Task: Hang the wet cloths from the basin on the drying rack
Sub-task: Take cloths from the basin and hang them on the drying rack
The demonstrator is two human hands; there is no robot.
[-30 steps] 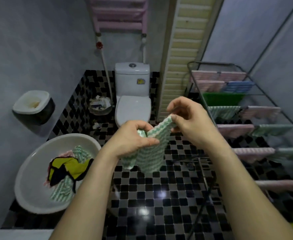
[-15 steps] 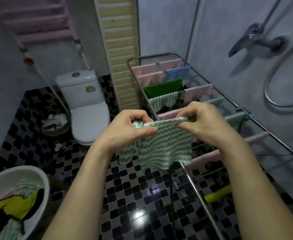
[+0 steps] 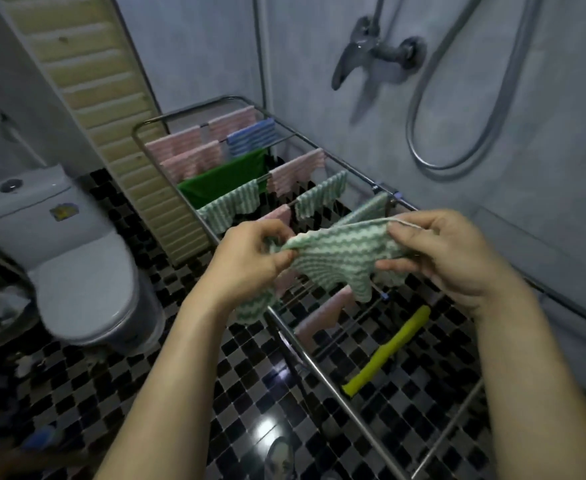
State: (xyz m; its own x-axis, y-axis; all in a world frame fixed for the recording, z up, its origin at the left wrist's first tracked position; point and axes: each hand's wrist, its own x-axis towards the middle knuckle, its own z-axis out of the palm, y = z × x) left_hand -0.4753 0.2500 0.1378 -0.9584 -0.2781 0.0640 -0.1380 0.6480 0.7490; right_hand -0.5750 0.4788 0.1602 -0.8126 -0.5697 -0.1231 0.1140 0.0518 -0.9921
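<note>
**Striped cloth spread wide above the rack**

Since half a second ago the view has been swung to the right. The basin has slipped out of the lower-left corner, and the drying rack (image 3: 336, 393) is now seen near the middle. The hands have been drawn further apart, so the green-and-white cloth (image 3: 336, 258) is opened wider than before.

The cloth is pinched along its top edge by both hands. One end is gripped by the left hand (image 3: 250, 261) between thumb and curled fingers, and the other end by the right hand (image 3: 447, 258) in the same way. It is held in the air above the middle of the rack, touching no rod as far as can be told, with its lower corners hanging loose.

The far rods are taken up by pink cloths (image 3: 187, 150), a blue striped cloth (image 3: 251, 140), a plain green cloth (image 3: 225, 181) and two more green-striped ones. A pink cloth is draped just below the hands (partly hidden by them). Nearer than that, thin bare rods are seen.

The rack's right rail is set close to the grey wall, under the shower hose (image 3: 457, 133). Its left rail runs under the left hand toward the bottom of the view. Tiled floor (image 3: 146, 358) lies between that rail and the toilet (image 3: 76, 271). A yellow-green object (image 3: 388, 348) lies beneath the rods.
</note>
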